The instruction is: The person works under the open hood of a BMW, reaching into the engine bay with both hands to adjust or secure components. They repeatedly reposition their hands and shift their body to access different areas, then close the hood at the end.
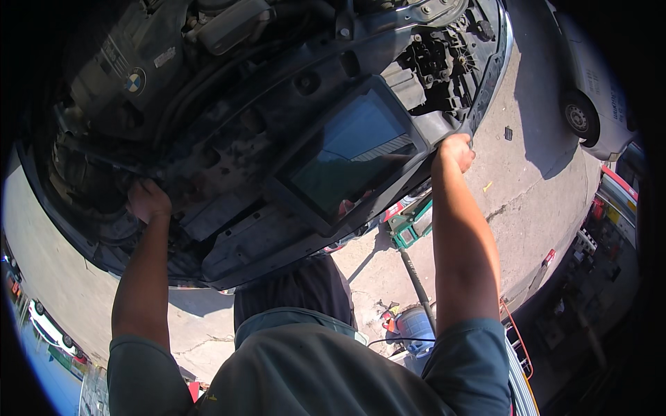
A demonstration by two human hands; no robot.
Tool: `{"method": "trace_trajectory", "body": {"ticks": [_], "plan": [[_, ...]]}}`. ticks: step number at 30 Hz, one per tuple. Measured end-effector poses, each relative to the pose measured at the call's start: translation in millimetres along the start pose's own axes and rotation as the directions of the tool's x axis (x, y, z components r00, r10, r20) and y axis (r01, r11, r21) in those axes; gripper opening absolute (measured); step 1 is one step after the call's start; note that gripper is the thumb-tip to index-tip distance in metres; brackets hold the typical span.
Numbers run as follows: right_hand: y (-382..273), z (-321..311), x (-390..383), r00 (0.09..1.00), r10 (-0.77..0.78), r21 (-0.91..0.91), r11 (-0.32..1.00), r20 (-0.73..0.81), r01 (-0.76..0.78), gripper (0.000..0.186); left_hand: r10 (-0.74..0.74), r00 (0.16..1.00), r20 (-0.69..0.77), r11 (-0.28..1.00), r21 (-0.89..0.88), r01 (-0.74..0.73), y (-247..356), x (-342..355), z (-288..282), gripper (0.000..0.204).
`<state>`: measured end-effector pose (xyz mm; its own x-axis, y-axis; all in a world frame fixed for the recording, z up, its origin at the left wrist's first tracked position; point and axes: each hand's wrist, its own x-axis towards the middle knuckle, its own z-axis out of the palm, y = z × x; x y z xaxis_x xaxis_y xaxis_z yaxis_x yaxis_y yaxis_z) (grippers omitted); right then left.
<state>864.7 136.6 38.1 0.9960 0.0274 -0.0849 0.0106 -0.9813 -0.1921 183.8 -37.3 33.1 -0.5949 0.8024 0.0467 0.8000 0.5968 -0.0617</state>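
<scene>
I stand at the front of a car with its engine bay open. A tablet-like diagnostic screen (357,149) in a black frame lies tilted on the black plastic front panel (243,243), its glass reflecting sky. My right hand (455,152) is closed at the front edge, right of the screen, on black plastic trim (438,125). My left hand (148,201) reaches into the shaded left side of the bay, its fingers curled; what they hold, if anything, is hidden in shadow.
The engine cover (114,76) lies at the far left. Metal parts show in an opening (437,62) at the far right. A green floor jack (409,225) with a long handle and a blue tank (415,326) stand below. A silver vehicle (590,90) is parked at right.
</scene>
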Motion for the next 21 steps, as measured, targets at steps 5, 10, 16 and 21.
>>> {"method": "trace_trajectory", "body": {"ticks": [5, 10, 16, 21], "plan": [[-0.3, 0.2, 0.2, 1.000, 0.010, 0.001, 1.000, -0.003, -0.010, 0.064, 0.006, 1.000, -0.013, 1.000, -0.014, -0.006, 3.4, -0.7, -3.2, 0.053], [1.2, 2.7, 3.9, 1.000, -0.010, -0.003, 1.000, -0.002, 0.010, 0.065, 0.008, 1.000, 0.000, 1.000, 0.002, -0.008, 0.6, 0.8, -1.5, 0.052], [-0.2, -0.9, -0.1, 1.000, -0.002, -0.006, 1.000, 0.007, 0.002, 0.065, 0.005, 1.000, -0.003, 1.000, -0.010, -0.005, 4.5, -0.3, -4.7, 0.050], [-1.6, -3.3, -2.6, 1.000, 0.004, -0.004, 1.000, 0.013, -0.004, 0.065, 0.001, 1.000, -0.001, 1.000, -0.001, -0.001, 1.4, 0.8, -2.0, 0.050]]}}
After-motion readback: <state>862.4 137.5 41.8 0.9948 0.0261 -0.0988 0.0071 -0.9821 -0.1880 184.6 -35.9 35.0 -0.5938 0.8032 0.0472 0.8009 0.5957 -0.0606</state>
